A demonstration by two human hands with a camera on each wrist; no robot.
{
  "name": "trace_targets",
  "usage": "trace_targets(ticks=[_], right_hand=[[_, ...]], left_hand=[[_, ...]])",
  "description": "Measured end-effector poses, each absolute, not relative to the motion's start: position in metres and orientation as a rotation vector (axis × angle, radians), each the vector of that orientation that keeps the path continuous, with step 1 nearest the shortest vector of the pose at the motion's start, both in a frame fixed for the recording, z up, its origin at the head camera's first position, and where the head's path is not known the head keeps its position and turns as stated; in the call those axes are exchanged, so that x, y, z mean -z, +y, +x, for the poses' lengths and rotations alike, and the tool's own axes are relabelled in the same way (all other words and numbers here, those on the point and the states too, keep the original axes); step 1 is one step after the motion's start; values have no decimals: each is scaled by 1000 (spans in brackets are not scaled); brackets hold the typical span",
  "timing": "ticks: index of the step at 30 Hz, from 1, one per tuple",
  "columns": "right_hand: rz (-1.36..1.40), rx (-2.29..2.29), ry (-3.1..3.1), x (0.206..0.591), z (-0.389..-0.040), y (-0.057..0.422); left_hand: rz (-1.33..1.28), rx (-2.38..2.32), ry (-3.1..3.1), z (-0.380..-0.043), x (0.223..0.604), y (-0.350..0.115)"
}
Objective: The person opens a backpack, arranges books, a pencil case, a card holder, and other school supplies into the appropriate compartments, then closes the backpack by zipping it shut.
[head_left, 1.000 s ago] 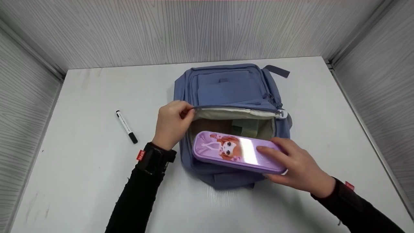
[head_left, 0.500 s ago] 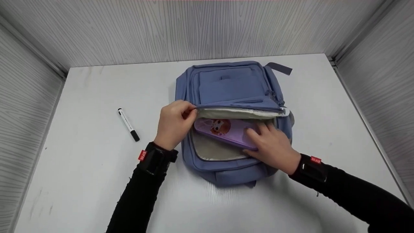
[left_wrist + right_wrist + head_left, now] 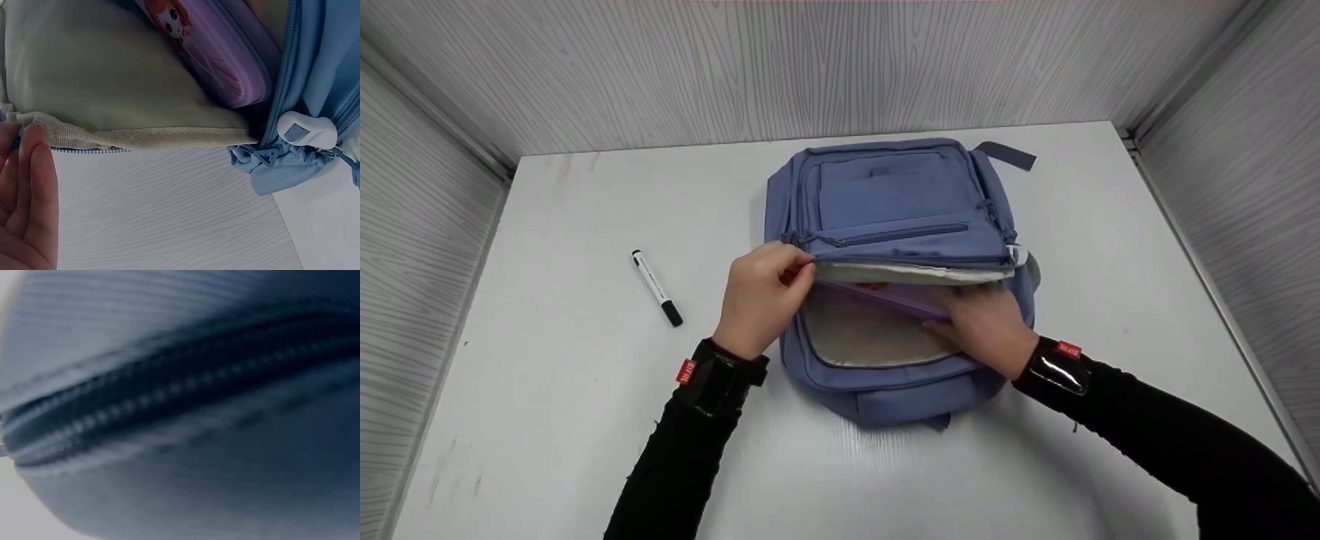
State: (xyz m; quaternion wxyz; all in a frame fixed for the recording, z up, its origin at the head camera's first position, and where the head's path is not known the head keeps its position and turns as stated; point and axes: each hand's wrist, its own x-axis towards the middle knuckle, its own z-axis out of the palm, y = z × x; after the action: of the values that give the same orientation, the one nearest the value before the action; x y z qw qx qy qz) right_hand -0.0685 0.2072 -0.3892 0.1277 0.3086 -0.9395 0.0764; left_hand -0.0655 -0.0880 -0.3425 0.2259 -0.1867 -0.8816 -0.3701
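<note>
At far left, the marker (image 3: 657, 288) lies on the table (image 3: 577, 405), well apart from the backpack (image 3: 885, 199). My left hand (image 3: 763, 298) pinches the edge of the raised flap (image 3: 915, 244) between thumb and fingers. The purple case (image 3: 911, 296) sits tilted inside the open compartment; the flap hides its far part, and the left wrist view cuts it off at the top. My right hand (image 3: 988, 324) grips the case's right end, fingertips hidden; the right wrist view shows only blurred fabric and zipper (image 3: 174, 389).
</note>
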Motion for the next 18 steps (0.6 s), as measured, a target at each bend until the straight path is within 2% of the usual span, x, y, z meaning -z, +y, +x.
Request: trace_targets(ticks=[5,11,15,18], right_hand=[[1037,-372,-2757,385,-62,218],[1185,-380,-2836,380,-34,234],[1348,-584,-2559,382,-27,248],[1376,-893,-2220,383,-33,257]], left_hand=[[-553,933,-2453,-51,352,-91],[-623,807,-2458,-25,380,-97],[-679,729,-2444,-12,398,-100],[-715,688,-2437,-6,408,-101]])
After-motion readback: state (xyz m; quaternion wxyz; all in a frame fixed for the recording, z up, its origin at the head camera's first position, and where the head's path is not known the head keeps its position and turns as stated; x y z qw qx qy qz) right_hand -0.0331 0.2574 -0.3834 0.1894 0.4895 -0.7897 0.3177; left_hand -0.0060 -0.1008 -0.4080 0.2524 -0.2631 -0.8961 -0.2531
